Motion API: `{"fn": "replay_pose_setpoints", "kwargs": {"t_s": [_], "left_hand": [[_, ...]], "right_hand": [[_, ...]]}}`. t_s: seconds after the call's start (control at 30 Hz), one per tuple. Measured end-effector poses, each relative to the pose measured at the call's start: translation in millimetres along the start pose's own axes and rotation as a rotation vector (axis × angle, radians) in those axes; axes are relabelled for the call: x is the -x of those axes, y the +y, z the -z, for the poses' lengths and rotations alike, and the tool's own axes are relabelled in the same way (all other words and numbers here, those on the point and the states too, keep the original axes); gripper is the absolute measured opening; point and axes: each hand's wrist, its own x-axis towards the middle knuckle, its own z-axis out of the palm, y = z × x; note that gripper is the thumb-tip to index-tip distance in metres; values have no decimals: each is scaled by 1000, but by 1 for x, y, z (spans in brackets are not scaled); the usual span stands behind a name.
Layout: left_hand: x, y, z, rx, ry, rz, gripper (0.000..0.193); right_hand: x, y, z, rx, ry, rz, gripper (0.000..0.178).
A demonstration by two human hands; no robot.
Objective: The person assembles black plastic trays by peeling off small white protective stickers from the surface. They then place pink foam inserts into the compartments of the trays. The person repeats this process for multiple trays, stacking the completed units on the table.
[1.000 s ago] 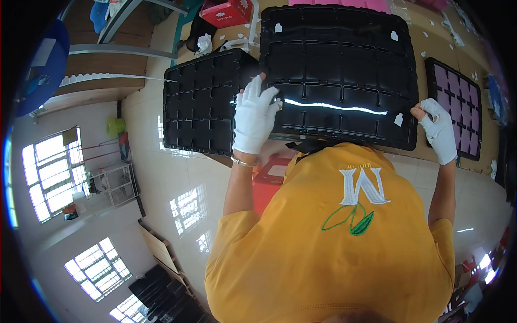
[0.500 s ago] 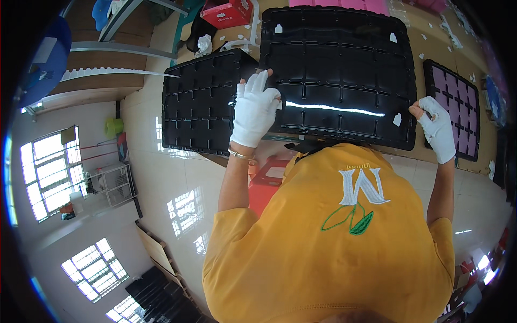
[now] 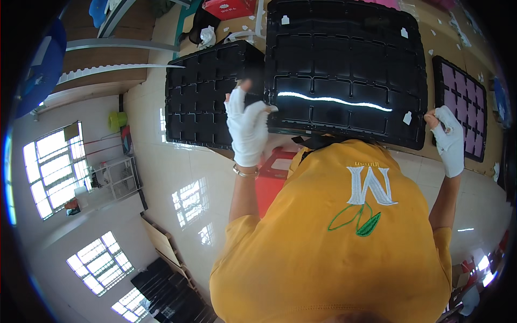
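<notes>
A large black plastic tray (image 3: 344, 64) with moulded compartments lies in front of me. White bottle-shaped labels sit near its corners, one label (image 3: 407, 118) at the near right. By the tray's near left corner is my left hand (image 3: 247, 129), in a white glove with bare fingertips. Its thumb and fingers are spread, and the fingertips blur. A small pale piece shows at the thumb tip; whether it sticks there or to the tray is unclear. My right hand (image 3: 449, 142), gloved alike, is curled closed at the tray's right edge; what its fingers pinch is hidden.
Another black tray (image 3: 202, 94) stands left of the large one. To the right lies a black tray with pink compartments (image 3: 460, 107). A red box (image 3: 230, 7) and crumpled white paper (image 3: 207, 36) sit behind. Below the table's edge is a red stool (image 3: 272, 177).
My left hand has drawn back from the near left corner of the large tray, its fingers opening. The view has shifted slightly; my right hand keeps its place at the tray's edge.
</notes>
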Motion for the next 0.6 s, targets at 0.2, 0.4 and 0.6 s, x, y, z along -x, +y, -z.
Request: {"fn": "replay_pose_setpoints", "kwargs": {"t_s": [0.2, 0.4, 0.6], "left_hand": [[-32, -32, 5, 333, -8, 188, 14], [-46, -11, 4, 146, -401, -79, 12], [-45, -8, -16, -78, -471, -117, 11]], "right_hand": [[-8, -6, -1, 4, 5, 28, 20], [-8, -1, -3, 32, 8, -8, 18], [-8, -2, -10, 23, -2, -11, 18]]}}
